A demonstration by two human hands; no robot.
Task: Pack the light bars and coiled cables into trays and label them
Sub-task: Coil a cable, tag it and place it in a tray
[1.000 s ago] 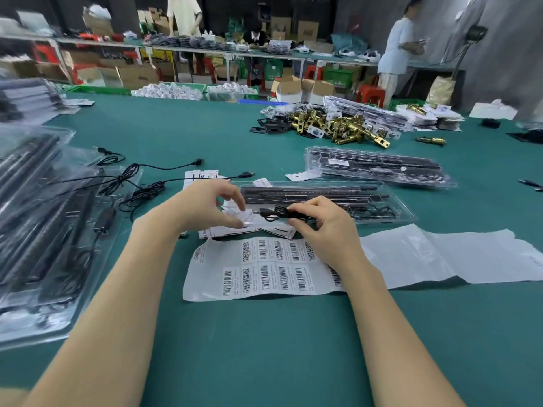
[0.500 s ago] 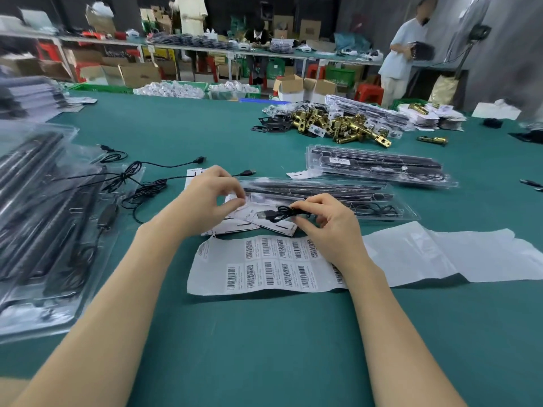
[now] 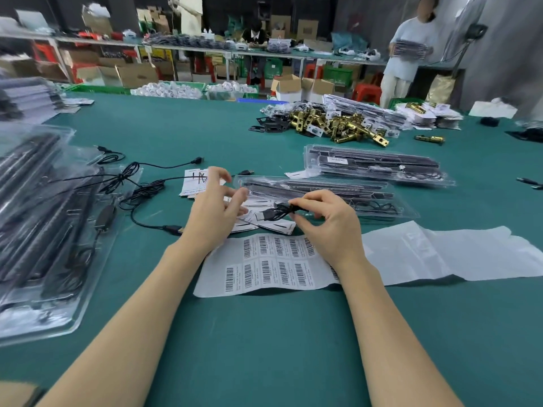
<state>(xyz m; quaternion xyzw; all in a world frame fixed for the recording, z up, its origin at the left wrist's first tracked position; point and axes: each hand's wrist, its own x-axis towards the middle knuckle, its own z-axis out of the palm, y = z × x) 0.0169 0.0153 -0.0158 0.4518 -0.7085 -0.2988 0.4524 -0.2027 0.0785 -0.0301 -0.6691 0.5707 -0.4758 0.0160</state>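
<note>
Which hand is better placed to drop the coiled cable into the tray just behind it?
Right. The right hand already pinches the coiled cable and sits beside the clear tray. The left hand is open, holds nothing and is farther from the tray's cable end.

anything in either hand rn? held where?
Right hand pinches the coiled cable at the bundle's right end; its USB plug sticks out to the left. Left hand is open, fingers spread, holding nothing.
</note>
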